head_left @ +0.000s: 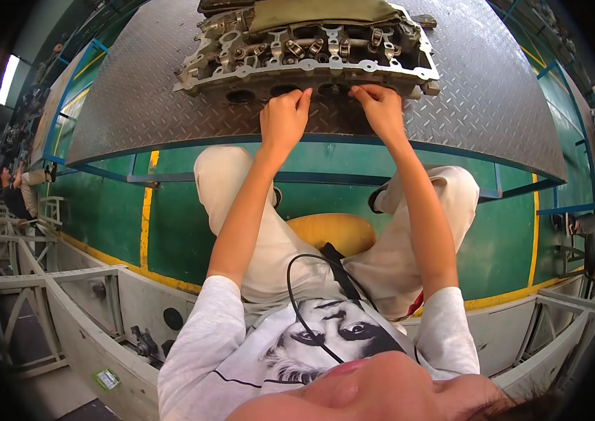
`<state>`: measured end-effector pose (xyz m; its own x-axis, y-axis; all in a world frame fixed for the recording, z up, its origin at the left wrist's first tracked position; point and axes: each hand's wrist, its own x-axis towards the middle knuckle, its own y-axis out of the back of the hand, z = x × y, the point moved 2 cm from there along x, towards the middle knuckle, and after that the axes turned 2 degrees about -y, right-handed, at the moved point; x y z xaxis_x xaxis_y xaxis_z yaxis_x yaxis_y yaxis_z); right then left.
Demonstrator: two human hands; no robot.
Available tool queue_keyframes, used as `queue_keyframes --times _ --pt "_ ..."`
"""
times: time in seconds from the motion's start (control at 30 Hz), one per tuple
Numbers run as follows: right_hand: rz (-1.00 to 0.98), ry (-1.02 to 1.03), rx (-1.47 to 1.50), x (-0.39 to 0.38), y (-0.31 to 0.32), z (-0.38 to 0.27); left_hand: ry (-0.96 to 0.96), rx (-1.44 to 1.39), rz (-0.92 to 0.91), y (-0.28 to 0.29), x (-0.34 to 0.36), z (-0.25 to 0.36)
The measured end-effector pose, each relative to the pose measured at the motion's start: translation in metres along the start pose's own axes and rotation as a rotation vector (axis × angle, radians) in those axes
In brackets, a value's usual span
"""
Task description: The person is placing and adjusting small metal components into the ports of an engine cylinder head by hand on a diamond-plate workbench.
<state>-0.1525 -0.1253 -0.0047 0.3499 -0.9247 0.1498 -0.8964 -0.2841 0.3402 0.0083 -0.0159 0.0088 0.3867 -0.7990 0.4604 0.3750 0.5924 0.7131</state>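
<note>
1. My left fingers [305,99] bunch at the near side of the metal engine part [308,66], between two dark round openings [329,90].
2. My right fingers [358,90] bend in beside the right one of these; whether either set touches, I can't tell.
3. Olive cloth [325,12] covers the part's far side.
4. Beneath sits a tread-plate table [125,98].
5. Green floor [176,231] shows below.

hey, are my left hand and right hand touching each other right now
Apart. The head view shows a clear gap between the left hand and the right hand, with the engine part showing between them.
</note>
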Motion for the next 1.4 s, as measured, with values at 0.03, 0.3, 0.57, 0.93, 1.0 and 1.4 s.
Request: queue_keyframes --times 0.03,0.3,0.57,0.93,1.0,1.4 --pt "-0.01 -0.004 -0.014 -0.003 -0.002 0.001 0.013 -0.004 -0.017 0.0 -0.002 0.001" --pt "0.072 -0.02 -0.024 0.0 -0.01 0.002 -0.065 -0.056 0.169 -0.018 0.011 0.001" --pt "0.153 -0.012 -0.077 0.002 -0.015 -0.001 -0.081 0.005 0.228 -0.024 0.014 0.004" --pt "0.145 -0.016 -0.034 -0.003 -0.009 -0.006 -0.091 -0.045 0.207 -0.02 0.008 0.006" --pt "0.156 -0.001 0.001 -0.003 -0.008 -0.006 -0.079 -0.029 0.148 -0.019 0.005 0.007" --pt "0.183 0.04 -0.001 0.001 -0.011 -0.008 -0.142 -0.034 0.255 -0.026 0.015 -0.001"
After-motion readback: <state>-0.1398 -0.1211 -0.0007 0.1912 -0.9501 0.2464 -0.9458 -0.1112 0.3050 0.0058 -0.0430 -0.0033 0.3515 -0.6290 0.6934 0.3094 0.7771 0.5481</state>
